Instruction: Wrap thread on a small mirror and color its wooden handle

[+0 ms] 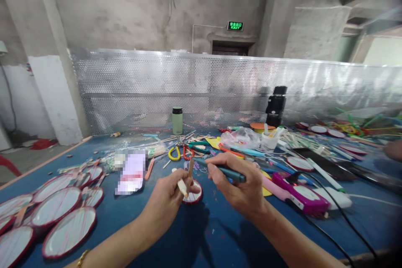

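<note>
My left hand (169,199) is closed around a small round white disc with a red rim (194,194), a wooden stick (190,168) standing up from it and a thin white stick (181,185) across my fingers. My right hand (238,186) is closed on a teal pen-shaped tool (228,172), its tip pointing left toward the wooden stick. Both hands hover just above the blue table (204,226).
Several red-rimmed white oval discs (63,213) lie at the left. A pink and white device (298,194) with black cables sits right of my hand. Pliers, scissors, sticks, a plastic bag, a green bottle (177,120) and a black flask (276,106) crowd the back.
</note>
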A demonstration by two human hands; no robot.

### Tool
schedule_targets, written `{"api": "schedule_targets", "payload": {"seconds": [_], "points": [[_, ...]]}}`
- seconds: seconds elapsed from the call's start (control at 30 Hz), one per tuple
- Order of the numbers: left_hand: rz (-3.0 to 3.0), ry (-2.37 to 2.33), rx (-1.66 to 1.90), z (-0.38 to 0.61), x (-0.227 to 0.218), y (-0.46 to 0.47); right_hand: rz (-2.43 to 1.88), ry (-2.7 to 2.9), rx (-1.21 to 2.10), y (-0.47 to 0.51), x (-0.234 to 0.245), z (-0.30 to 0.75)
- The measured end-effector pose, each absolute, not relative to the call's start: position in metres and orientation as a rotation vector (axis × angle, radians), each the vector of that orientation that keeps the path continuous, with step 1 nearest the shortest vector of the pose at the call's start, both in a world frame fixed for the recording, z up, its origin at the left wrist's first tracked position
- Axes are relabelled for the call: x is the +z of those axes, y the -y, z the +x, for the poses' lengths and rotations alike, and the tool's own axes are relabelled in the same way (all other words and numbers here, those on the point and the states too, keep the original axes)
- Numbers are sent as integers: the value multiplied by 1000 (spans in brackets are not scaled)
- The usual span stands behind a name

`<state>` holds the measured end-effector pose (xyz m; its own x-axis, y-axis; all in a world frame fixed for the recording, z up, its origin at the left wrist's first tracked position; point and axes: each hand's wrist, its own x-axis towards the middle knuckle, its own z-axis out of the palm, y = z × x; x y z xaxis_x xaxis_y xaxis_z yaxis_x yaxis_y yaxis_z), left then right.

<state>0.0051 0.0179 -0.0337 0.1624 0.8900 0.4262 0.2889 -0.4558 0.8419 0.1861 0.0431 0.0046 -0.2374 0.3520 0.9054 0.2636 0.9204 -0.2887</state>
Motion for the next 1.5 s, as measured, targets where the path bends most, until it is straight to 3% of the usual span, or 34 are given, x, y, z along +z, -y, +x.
{"api": "schedule_targets", "payload": {"seconds": [1.5], "points": [[1849,-1089,1316,4,-37,-20,-429,1870,108,-44,2,184]]}}
